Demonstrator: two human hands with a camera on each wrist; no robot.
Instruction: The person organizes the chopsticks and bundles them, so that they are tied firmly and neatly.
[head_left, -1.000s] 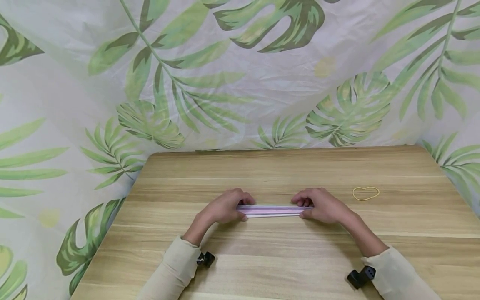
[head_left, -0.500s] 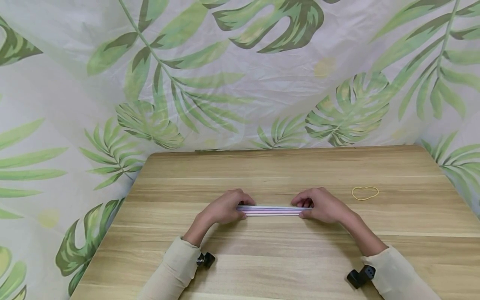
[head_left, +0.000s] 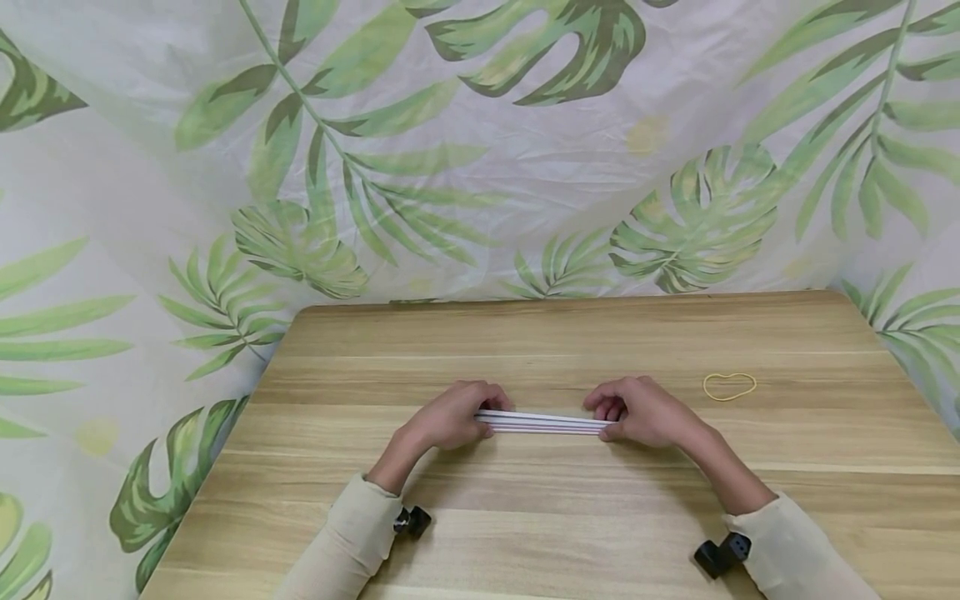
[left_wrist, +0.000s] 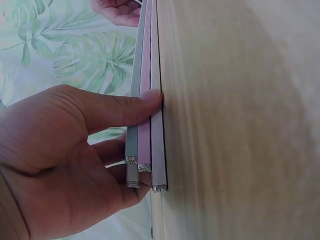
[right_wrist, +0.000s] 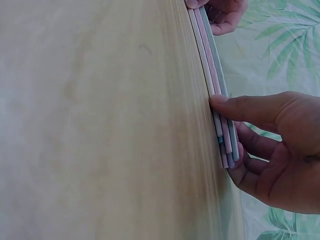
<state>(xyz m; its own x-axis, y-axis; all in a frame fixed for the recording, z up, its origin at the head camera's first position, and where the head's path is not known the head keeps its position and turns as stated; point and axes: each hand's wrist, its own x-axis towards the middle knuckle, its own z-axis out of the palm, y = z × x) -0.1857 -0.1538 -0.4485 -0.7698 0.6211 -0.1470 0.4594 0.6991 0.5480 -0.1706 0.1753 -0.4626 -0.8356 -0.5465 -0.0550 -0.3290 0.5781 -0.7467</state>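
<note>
A bundle of several thin, straight pastel sticks (head_left: 546, 423) lies crosswise at mid-table, held at both ends. My left hand (head_left: 452, 415) grips its left end, thumb on the near side and fingers behind. In the left wrist view, a green stick (left_wrist: 132, 142), a pink stick (left_wrist: 144, 132) and a pale lilac stick (left_wrist: 157, 140) run side by side, their ends uneven. My right hand (head_left: 647, 413) pinches the other end. There, in the right wrist view, the stick tips (right_wrist: 228, 150) also stop at different lengths, fingers curled behind them.
A yellow rubber band (head_left: 729, 387) lies on the wooden table (head_left: 555, 517), to the right of and beyond my right hand. A leaf-print cloth (head_left: 555, 183) hangs behind the table's far edge. Small black cameras (head_left: 722, 556) sit at both wrists.
The sticks have turned slightly between my hands: more pale sides now face up, and less pink shows. Their right end sits a little lower. Both hands stay almost in place.
</note>
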